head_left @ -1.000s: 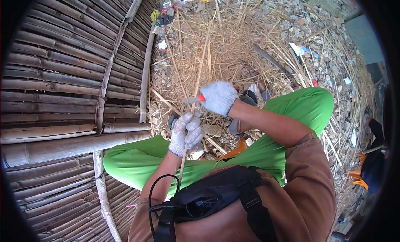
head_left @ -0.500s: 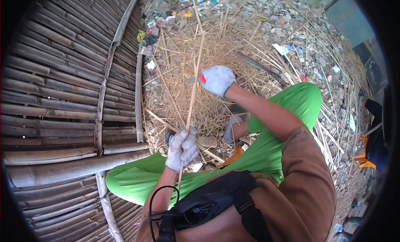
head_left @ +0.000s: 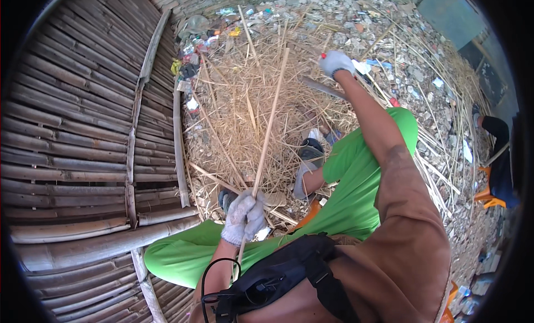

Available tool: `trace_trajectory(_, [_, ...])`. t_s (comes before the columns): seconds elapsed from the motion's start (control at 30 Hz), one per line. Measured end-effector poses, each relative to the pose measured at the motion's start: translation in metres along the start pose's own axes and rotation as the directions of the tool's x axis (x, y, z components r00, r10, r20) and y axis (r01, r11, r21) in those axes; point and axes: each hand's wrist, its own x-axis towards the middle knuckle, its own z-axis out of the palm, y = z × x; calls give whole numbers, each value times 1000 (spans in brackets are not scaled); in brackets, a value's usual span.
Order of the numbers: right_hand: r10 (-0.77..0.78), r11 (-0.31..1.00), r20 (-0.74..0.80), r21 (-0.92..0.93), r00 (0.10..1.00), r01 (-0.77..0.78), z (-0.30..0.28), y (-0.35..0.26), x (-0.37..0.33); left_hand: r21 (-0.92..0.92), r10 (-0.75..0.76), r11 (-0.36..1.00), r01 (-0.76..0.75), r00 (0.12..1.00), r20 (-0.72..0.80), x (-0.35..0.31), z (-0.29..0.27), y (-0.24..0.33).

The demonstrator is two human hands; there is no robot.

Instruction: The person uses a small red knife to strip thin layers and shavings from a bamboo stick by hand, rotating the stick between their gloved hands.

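My left hand [head_left: 243, 216], in a pale work glove, is closed round a long, thin bamboo strip [head_left: 272, 120]. The strip slants up and away from me, and its lower end comes out below the fist. Farther out to the right, my gloved right hand [head_left: 337, 62] is closed on a knife whose red handle end [head_left: 323, 56] shows beside the fingers. The knife's blade points left and is hard to make out against the straw. The right hand is apart from the strip. Thin shavings [head_left: 233, 117] cover the ground beneath.
A bamboo slat wall [head_left: 72, 128] rises on the left. A long, flat grey blade-like piece [head_left: 324, 88] lies just below the right hand. Long split strips [head_left: 431, 181] and rubble spread over the right side. Another person's dark sleeve [head_left: 496, 134] shows at the far right.
My right hand has moved away from me and to the right with the knife, off the strip. My left hand keeps its grip; the strip's far end now leans more to the right.
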Motion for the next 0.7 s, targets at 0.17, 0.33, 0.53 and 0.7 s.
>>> trace_trajectory(0.17, [-279,955,111,133,954,264,-9,-102,-89,229,175,965,-132,968,-181,5,-6,8])
trace_trajectory(0.33, [-583,812,270,193,766,550,8,-168,-195,197,224,963,-185,955,-197,12,-5,16])
trace_trajectory(0.53, [-769,625,353,244,533,741,2,-188,-284,200,277,954,-222,910,-308,12,-11,20])
trace_trajectory(0.7, [-666,742,312,183,678,645,-4,-184,-256,277,230,950,-146,925,-302,4,5,11])
